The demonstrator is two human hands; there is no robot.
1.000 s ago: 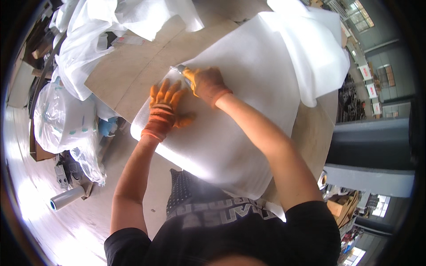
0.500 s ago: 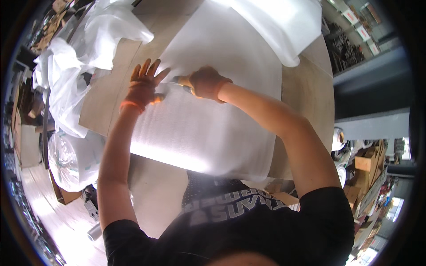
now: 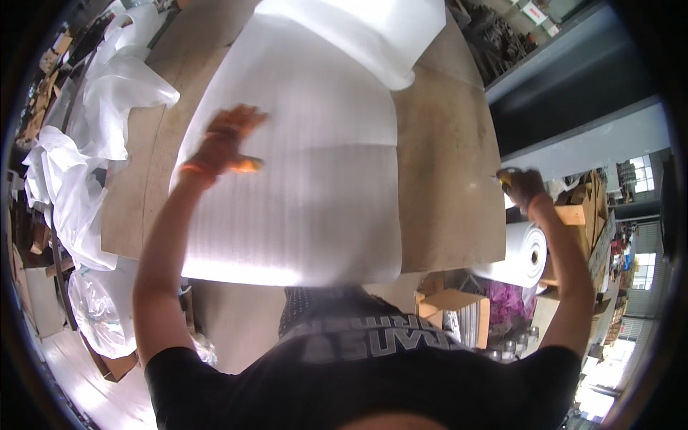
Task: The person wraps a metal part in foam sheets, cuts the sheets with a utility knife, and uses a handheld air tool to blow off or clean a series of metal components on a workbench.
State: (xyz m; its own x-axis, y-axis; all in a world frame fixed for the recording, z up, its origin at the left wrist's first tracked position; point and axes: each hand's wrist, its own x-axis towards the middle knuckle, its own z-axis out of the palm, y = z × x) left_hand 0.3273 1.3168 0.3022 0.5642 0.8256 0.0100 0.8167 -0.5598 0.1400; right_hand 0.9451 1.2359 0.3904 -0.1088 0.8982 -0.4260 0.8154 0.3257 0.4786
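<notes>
A sheet of white foam wrap (image 3: pixel 315 208) lies over the board-topped table, with a straight crosswise cut line reaching its right edge. Above the sheet's left part is my left hand (image 3: pixel 226 143), in an orange glove, its fingers stretched out and somewhat blurred. I cannot tell whether it touches the foam. Off the table's right edge, my right gloved hand (image 3: pixel 527 188) is closed on what looks like a utility knife (image 3: pixel 501 175), mostly hidden by the fingers.
More white foam (image 3: pixel 358 29) lies folded at the table's far end. Crumpled foam sheets (image 3: pixel 115 107) hang at the left. Beside the right edge are a foam roll (image 3: pixel 527 254), an open cardboard box (image 3: pixel 455 312) and a dark beam (image 3: pixel 573 86).
My right hand has swept from the middle of the sheet to beyond the table's right edge. A cut line now shows across the foam. The whole view has shifted.
</notes>
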